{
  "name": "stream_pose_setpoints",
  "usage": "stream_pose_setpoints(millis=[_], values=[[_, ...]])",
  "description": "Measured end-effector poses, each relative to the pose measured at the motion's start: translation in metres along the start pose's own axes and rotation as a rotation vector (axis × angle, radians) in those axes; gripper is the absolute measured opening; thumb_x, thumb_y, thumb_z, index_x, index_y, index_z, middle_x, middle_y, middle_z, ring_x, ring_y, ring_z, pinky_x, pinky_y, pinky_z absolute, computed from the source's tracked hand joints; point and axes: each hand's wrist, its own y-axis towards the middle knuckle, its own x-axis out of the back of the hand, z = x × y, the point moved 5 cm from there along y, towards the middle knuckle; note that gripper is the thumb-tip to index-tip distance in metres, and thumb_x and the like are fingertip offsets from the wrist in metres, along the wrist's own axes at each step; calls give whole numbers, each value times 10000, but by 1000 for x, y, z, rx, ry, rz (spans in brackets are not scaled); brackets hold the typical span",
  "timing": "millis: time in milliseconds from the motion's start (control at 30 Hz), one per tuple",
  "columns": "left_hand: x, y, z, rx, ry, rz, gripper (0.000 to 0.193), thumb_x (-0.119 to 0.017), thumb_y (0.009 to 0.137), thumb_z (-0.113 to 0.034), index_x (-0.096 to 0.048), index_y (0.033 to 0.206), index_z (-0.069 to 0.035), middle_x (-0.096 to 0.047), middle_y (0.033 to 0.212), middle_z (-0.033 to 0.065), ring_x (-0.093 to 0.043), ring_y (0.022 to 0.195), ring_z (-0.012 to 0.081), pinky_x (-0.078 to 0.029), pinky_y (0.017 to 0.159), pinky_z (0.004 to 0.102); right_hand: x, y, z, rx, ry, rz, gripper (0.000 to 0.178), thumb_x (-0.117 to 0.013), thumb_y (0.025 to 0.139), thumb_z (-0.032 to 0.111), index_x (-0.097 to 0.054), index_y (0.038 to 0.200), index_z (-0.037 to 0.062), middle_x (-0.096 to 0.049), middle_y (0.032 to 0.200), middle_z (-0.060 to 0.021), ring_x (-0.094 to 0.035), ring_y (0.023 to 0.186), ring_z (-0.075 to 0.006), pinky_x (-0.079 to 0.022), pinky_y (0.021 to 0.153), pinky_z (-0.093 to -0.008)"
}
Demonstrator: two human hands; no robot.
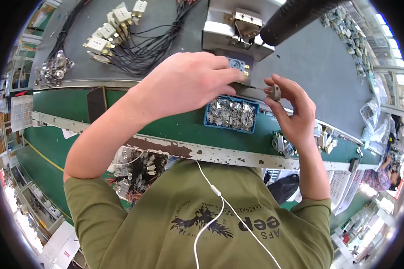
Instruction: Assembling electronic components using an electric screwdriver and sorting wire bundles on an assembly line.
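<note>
My left hand (191,83) reaches in over the bench edge, its fingers closed on a thin black wire (247,86). The wire's fine end points right, toward a small round grey metal part (275,93). That part is pinched between the thumb and fingers of my right hand (296,107). Whether the wire touches it, I cannot tell. Just past my left fingertips is a blue square component (237,65) with brass terminals, partly hidden by the hand. Below both hands sits a blue tray (206,122) full of small flat metal pieces.
A metal fixture (217,38) stands behind, with a thick black tube (296,20) slanting over it. White connectors on black wires (105,36) and round metal parts (56,67) lie left. More parts (283,144) are near my right wrist; others (345,36) line the far right.
</note>
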Motion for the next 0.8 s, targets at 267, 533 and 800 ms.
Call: stream_pose_setpoints(millis=[267,533,800], values=[[19,5,-3,-6,-84,61,106,-607,843,-183,-645,848,-84,-627,732,91,-637,728,286,-509,636,392,-15,3,-10,-357,289,244,349,-578,940,48,-510,1263,-64,-664,1103,-178,-661,1006,-220,-525,898,-330],[32,2,8,3,-138,84,142,-645,835,-141,-647,927,-32,-648,809,114,-629,751,319,-493,653,398,-35,12,-15,-524,858,293,396,-466,1002,142,-427,1331,-74,-599,1204,-245,-622,1105,-288,-504,961,-393],[17,0,8,149,-245,131,148,-594,886,-176,-627,913,-34,-656,773,131,-635,744,336,-496,657,418,-32,12,-13,-370,503,-24,362,-451,1013,156,-460,1300,-64,-607,1198,-218,-620,1089,-291,-502,945,-382]])
